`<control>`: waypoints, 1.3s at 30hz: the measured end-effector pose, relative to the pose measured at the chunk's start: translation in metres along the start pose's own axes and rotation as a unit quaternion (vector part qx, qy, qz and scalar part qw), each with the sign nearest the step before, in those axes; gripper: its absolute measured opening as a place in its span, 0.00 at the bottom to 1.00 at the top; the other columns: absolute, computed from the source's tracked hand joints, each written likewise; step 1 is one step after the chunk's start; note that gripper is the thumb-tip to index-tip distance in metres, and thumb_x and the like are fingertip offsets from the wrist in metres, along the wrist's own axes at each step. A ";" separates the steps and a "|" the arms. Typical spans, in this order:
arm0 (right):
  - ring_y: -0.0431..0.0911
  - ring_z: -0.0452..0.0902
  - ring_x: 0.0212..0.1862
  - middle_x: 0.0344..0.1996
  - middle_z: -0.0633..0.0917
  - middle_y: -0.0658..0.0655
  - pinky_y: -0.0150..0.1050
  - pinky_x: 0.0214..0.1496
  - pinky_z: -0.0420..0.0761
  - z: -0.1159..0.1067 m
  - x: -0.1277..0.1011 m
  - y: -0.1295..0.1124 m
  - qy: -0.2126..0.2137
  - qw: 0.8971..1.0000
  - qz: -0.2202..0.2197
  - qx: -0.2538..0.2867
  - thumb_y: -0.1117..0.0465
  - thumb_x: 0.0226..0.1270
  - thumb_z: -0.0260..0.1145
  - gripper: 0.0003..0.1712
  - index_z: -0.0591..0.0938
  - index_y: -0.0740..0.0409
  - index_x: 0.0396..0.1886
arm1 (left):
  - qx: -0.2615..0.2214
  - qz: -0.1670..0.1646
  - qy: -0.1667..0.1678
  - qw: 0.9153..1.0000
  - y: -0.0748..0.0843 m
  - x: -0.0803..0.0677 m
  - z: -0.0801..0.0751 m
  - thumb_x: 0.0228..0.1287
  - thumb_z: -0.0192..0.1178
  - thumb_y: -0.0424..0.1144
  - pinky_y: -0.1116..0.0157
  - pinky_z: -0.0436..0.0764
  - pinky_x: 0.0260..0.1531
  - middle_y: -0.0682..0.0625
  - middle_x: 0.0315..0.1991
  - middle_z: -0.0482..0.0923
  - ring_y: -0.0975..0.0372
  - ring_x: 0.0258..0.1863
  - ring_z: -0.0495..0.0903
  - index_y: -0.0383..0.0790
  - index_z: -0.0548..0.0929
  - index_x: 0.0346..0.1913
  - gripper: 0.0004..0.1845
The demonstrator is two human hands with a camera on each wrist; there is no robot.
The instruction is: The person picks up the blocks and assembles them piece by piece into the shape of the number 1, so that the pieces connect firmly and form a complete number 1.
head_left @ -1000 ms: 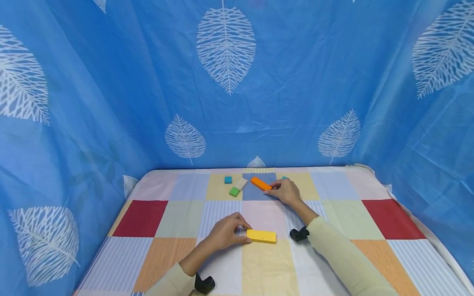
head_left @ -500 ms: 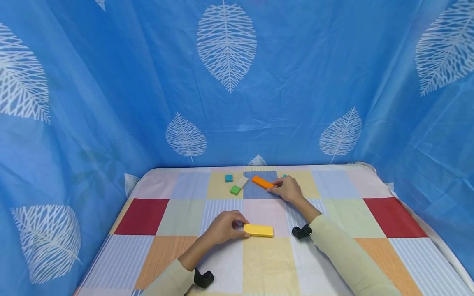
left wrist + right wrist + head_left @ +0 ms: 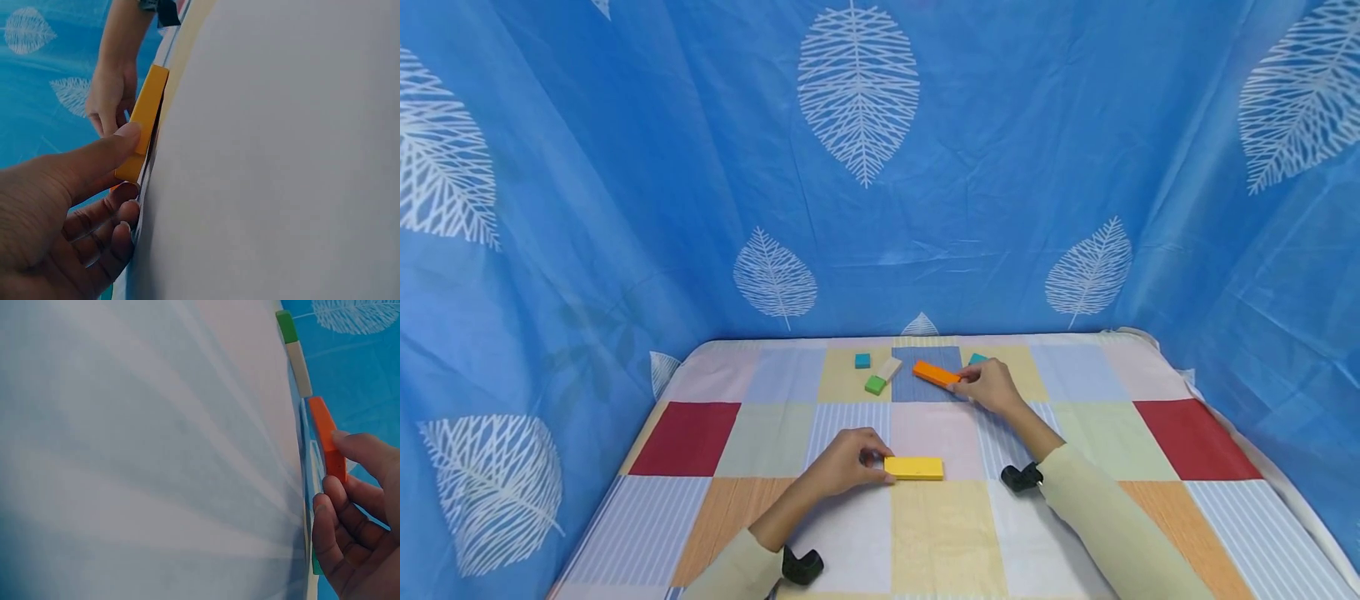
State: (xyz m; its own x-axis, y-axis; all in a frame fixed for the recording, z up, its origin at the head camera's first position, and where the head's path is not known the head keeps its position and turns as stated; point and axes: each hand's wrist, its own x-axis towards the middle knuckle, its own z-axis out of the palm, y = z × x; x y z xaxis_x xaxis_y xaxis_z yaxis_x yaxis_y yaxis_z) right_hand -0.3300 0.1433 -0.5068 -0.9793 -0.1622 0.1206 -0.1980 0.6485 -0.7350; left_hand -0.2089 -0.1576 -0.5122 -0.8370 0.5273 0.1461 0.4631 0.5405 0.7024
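With thumb and fingers, my left hand (image 3: 846, 462) pinches the left end of a long yellow block (image 3: 913, 468) near the table's middle. The left wrist view shows the thumb on top of that yellow block (image 3: 150, 109), other fingers curled below it. Farther back, my right hand (image 3: 992, 387) grips the right end of an orange block (image 3: 935, 374), which lies at a slant over a blue patch of the cloth. In the right wrist view the thumb presses the orange block (image 3: 326, 434). Whether either block touches the cloth, I cannot tell.
A small blue block (image 3: 862, 361), a beige block (image 3: 890, 369) and a green block (image 3: 875, 385) lie left of the orange one; green and beige meet end to end. A teal block (image 3: 977, 358) is partly hidden behind my right hand. A blue curtain (image 3: 925, 275) rises behind the table.
My left hand has carried the yellow block leftward and slightly away from me. My right hand and the orange block have shifted a little to the right.
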 end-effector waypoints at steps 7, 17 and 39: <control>0.46 0.79 0.33 0.29 0.87 0.53 0.38 0.35 0.79 -0.002 -0.014 0.000 -0.001 1.000 -0.004 0.004 0.54 0.58 0.78 0.18 0.91 0.64 0.40 | -0.023 -0.001 -0.009 1.000 -0.003 -0.007 -0.004 0.52 0.80 0.41 0.71 0.76 0.30 0.56 0.33 0.79 0.64 0.29 0.75 0.46 0.92 0.42 0.13; 0.45 0.77 0.30 0.26 0.85 0.51 0.36 0.33 0.79 0.000 -0.030 -0.009 -0.018 1.000 -0.005 0.019 0.58 0.57 0.79 0.14 0.91 0.64 0.38 | -0.019 -0.001 0.000 1.000 -0.007 -0.011 -0.008 0.51 0.80 0.41 0.71 0.77 0.30 0.56 0.32 0.78 0.64 0.29 0.75 0.44 0.91 0.42 0.14; 0.43 0.73 0.26 0.21 0.81 0.49 0.34 0.27 0.74 0.014 -0.053 -0.027 -0.055 0.998 -0.005 0.023 0.59 0.53 0.82 0.10 0.90 0.59 0.31 | -0.027 -0.013 0.002 1.000 -0.008 -0.014 -0.008 0.51 0.80 0.41 0.71 0.75 0.28 0.56 0.33 0.77 0.67 0.28 0.73 0.46 0.91 0.41 0.14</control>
State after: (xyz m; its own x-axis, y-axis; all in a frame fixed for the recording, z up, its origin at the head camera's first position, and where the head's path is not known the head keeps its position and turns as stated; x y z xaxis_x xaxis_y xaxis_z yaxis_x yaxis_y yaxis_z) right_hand -0.2726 0.1239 -0.5028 -0.9662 -0.2513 0.0567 -0.2041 0.6123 -0.7638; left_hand -0.2034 -0.1741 -0.5147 -0.8501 0.5102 0.1303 0.4244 0.5175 0.7430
